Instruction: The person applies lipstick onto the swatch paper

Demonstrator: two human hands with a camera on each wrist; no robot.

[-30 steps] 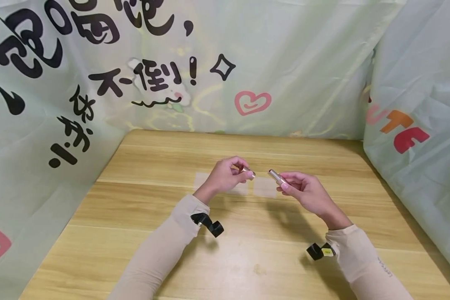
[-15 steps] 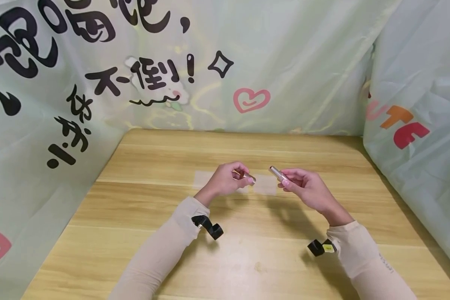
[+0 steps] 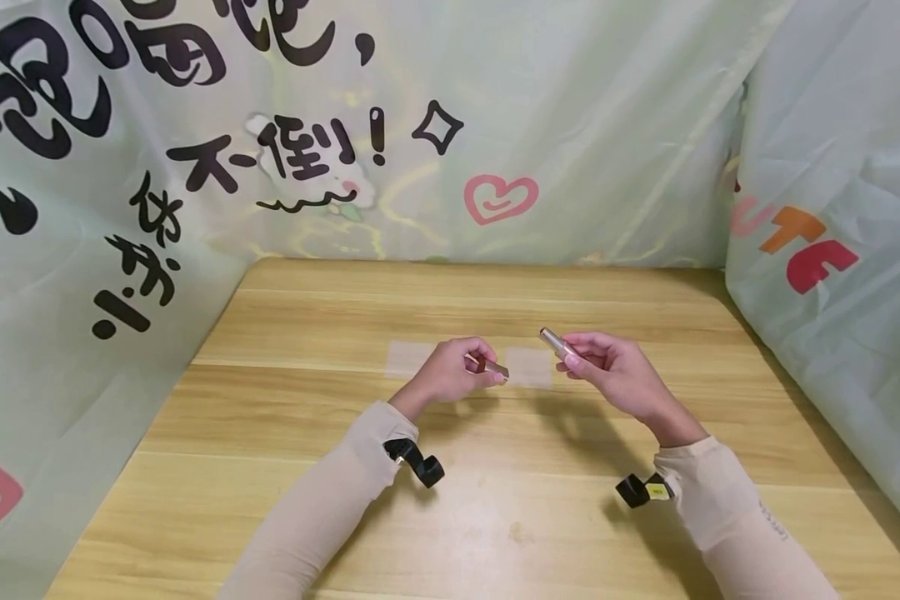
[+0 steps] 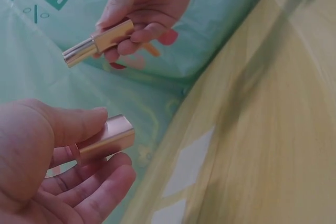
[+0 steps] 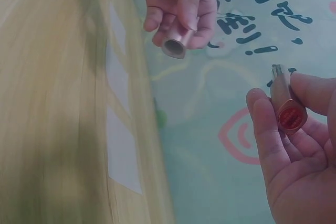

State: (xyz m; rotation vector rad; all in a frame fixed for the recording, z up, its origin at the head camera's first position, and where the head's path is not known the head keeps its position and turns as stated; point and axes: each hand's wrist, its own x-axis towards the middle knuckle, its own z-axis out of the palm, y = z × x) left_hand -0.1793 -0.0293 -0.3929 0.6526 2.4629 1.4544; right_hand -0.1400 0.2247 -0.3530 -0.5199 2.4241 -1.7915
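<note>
My left hand (image 3: 452,369) pinches a shiny rose-gold lipstick cap (image 3: 497,369) between thumb and fingers. The cap's hollow opening (image 5: 173,48) shows in the right wrist view. Opposite it, my right hand (image 3: 617,375) grips the lipstick tube (image 3: 553,341) with thumb and fingertips. A narrower metallic collar (image 4: 79,52) juts from the tube in the left wrist view, towards the left. On the tube's base sits a red label (image 5: 292,117), its print too small to read. Cap and tube are apart, both held above the table.
The wooden table (image 3: 450,517) bears several pale translucent rectangles (image 3: 528,367) in a row beneath the hands. Printed cloth (image 3: 600,125) hangs along the back and both sides. A black wrist camera (image 3: 416,461) is strapped on each sleeve.
My left hand has come lower and a little nearer, tipping the cap flatter as it moves. The right hand keeps nearly the same place with the lipstick tube; cap and tube stay apart.
</note>
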